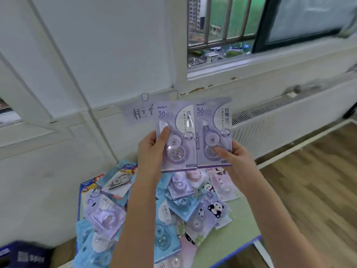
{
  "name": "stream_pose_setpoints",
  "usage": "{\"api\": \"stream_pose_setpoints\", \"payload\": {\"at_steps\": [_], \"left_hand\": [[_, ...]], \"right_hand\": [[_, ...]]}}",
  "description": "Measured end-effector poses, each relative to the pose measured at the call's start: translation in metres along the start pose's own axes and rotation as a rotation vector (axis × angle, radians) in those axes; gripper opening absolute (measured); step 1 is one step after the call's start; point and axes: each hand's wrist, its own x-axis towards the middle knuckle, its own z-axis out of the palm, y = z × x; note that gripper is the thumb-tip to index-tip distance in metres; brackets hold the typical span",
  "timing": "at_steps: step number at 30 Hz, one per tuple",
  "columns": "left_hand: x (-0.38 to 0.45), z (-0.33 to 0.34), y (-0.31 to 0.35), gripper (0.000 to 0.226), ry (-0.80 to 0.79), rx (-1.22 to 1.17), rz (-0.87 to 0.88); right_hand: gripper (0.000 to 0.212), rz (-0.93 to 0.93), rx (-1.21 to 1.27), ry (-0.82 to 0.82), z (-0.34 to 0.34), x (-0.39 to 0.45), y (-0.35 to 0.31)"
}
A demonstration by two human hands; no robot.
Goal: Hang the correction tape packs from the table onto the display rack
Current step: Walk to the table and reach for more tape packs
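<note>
Left hand (152, 149) grips one purple correction tape pack (176, 136), thumb pressed on the front over the blister, fingers curled behind the card. Right hand (234, 154) pinches a second purple pack (213, 132) the same way, thumb across the lower blister, fingers behind. Both packs upright, faces toward me, inner edges touching or slightly overlapped; can't tell which. Below my wrists sits the rest of the stock: loose pile of packs (173, 206), blue, purple, pink, some panda-print, heaped on the green table (237, 238). Behind the held packs, a paper sign (138, 113) taped to the wall (96, 55); up and right of my right hand, a barred window (222, 26); radiator cover (289, 117) off to the right. Display rack not in view, so I can't place the hook from here. My read: pickup is done, the hanging step is next. Notes for doing it well: both grips are low on the cards, which leaves the top edges free, good, that's presumably where the hang holes are, though blur hides them. Two packs side by side won't thread on one peg together; I'd stack them face-to-back with holes aligned, or hang one at a time while the other hand steadies. Keep thumbs off the top margin. The blister is slick plastic, so hold by the card edge if the thumb starts sliding. Risk: the card bends or the hole tears if pushed on at an angle, so go square to the peg.
</note>
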Motion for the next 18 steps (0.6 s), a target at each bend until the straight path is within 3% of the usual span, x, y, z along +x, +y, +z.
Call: {"api": "stream_pose_setpoints", "payload": {"at_steps": [2, 6, 11, 15, 18], "left_hand": [[-0.001, 0.031, 0.001, 0.024, -0.09, -0.021, 0.0], [-0.018, 0.105, 0.008, 0.024, -0.27, -0.061, 0.015], [-0.077, 0.21, 0.012, 0.027, -0.509, -0.155, 0.028], [-0.155, 0.299, 0.015, 0.015, -0.702, -0.24, 0.004], [-0.229, 0.364, 0.016, 0.022, -0.843, -0.242, -0.001]], "right_hand": [[0.057, -0.078, -0.033, 0.085, -0.021, -0.014, -0.019], [0.037, -0.224, 0.004, 0.23, -0.068, -0.061, -0.061], [0.061, -0.425, -0.03, 0.438, -0.141, -0.145, -0.11], [0.063, -0.482, -0.078, 0.617, -0.21, -0.231, -0.139], [0.07, -0.556, -0.102, 0.735, -0.261, -0.309, -0.162]]}}
